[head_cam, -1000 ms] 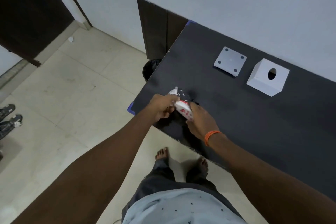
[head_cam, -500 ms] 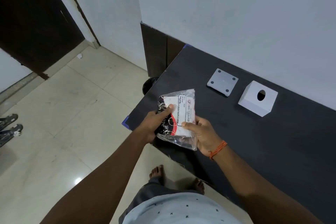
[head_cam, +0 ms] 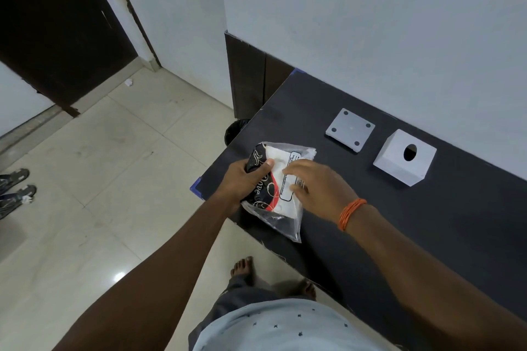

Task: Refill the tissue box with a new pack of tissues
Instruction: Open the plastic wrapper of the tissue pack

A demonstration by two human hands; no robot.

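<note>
Across the right half of the frame: black table (head_cam: 427, 222), bare near edge as working space. Right of centre, tissue box (head_cam: 404, 157) and its base plate (head_cam: 350, 129) lie apart, so the box is open for refilling. Centre: tissue pack (head_cam: 278, 191), still sealed, above the table edge. Left hand (head_cam: 242, 182) clamps its dark end, steadying; right hand (head_cam: 316, 188) loosely curled on the label, probably seeking a tear point.

Hidden and unreadable parts
The tissue pack's (head_cam: 281, 179) label print is too small to read; both hands cover its middle.
</note>
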